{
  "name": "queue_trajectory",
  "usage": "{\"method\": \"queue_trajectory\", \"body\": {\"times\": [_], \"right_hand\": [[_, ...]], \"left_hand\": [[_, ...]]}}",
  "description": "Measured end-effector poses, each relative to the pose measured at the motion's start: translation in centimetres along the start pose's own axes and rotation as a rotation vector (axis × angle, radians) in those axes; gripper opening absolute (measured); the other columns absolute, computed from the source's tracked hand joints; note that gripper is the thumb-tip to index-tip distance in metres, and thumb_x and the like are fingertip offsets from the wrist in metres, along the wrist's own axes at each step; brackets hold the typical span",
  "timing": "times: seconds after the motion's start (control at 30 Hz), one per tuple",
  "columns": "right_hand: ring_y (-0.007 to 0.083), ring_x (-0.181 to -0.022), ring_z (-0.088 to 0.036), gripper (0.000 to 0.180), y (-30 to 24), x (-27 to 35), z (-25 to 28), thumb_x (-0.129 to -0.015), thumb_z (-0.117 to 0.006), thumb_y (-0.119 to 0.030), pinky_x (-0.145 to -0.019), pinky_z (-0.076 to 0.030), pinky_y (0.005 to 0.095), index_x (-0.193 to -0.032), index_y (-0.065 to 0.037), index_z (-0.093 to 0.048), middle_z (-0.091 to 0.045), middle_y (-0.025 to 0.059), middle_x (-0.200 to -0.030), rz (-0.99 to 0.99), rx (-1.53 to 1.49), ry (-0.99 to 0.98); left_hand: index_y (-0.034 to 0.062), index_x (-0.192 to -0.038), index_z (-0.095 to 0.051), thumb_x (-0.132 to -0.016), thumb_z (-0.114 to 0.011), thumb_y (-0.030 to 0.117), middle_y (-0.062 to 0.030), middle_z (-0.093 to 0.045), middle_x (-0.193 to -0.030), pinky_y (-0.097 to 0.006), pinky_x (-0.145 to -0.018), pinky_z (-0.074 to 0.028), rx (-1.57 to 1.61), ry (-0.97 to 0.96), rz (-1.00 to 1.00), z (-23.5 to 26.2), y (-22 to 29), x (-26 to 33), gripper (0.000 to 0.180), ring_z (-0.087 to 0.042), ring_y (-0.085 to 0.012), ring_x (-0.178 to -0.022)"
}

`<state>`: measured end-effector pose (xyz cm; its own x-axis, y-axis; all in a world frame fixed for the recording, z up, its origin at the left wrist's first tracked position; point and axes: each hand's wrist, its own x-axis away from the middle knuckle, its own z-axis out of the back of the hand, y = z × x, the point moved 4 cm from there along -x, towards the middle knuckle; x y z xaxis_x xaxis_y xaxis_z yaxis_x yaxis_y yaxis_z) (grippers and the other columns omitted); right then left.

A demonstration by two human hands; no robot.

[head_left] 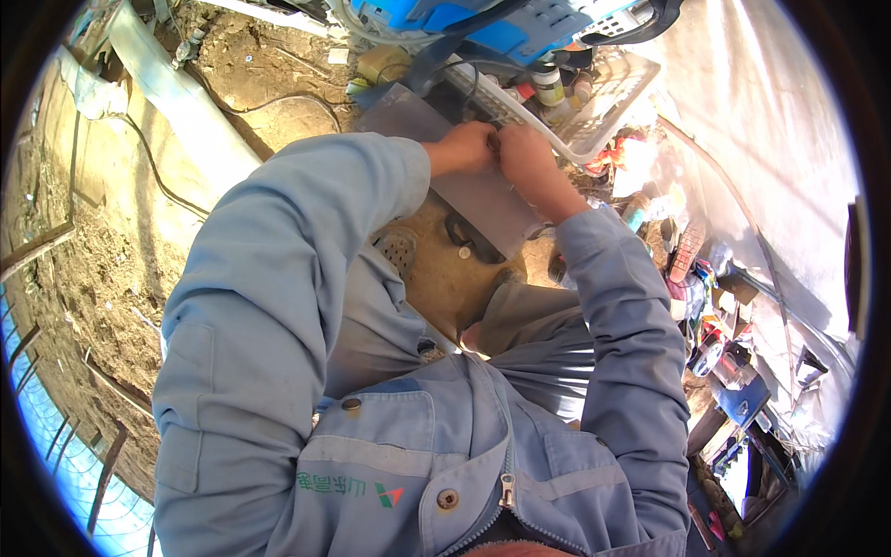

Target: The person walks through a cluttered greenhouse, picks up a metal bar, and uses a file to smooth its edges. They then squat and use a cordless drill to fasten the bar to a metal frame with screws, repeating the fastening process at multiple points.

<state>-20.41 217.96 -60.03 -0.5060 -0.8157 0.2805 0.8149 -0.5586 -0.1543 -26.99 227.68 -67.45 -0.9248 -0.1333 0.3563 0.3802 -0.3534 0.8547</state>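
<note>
My left hand [460,148] and my right hand [531,165] meet above a flat grey-brown board [483,206]. The fingers of both are closed and pressed together at the tips. Something small and dark shows between them, too small to name. The board lies slantwise in front of my knees, its far end beside a white plastic basket [608,136]. Inside that basket stand a white-capped bottle [548,85] and other small containers, just beyond my right hand.
A blue plastic thing [483,28] stands at the far side. Below the board show a perforated shoe [395,249] and bare ground. Mixed scraps and packets lie in a heap [729,343] at the right, along pale sheeting [780,158]. A black cable [162,181] crosses the left.
</note>
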Motion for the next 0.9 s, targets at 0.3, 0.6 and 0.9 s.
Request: {"method": "queue_trajectory", "body": {"times": [0.3,0.6,0.9], "right_hand": [[0.0392,-0.086,-0.076,0.011,0.5,0.5,1.1,-0.083,-0.068,-0.007,-0.077,-0.062,0.0479,-0.085,-0.001,-0.078,-0.075,0.0212,-0.088,-0.032,-0.034,-0.077],[0.0448,-0.086,-0.072,0.008,1.7,0.0,-0.9,-0.077,-0.067,-0.003,-0.08,-0.058,0.0522,-0.082,-0.002,-0.074,-0.072,0.0243,-0.087,-0.034,-0.101,-0.054],[0.0443,-0.087,-0.072,0.008,1.8,0.2,-1.3,-0.077,-0.069,-0.005,-0.08,-0.058,0.052,-0.082,0.0,-0.073,-0.072,0.0243,-0.088,0.031,-0.044,-0.122]], "left_hand": [[0.0037,-0.094,-0.071,-0.076,-0.084,0.021,-0.0149,-0.077,-0.084,-0.041,-0.07,-0.059,-0.063,0.015,-0.037,-0.8,-0.2,-0.5,0.028,-0.076,-0.0297,-0.076],[0.0025,-0.099,-0.069,-0.082,-0.081,0.006,-0.0089,-0.074,-0.08,-0.033,-0.058,-0.057,0.313,-0.211,0.204,-0.5,-0.2,-0.3,0.021,-0.073,-0.0171,-0.069],[0.0011,-0.099,-0.069,-0.077,-0.081,0.0,-0.0088,-0.073,-0.082,-0.034,-0.058,-0.055,0.177,-0.201,0.115,-0.6,0.0,-0.1,0.026,-0.07,-0.0172,-0.068]]}}
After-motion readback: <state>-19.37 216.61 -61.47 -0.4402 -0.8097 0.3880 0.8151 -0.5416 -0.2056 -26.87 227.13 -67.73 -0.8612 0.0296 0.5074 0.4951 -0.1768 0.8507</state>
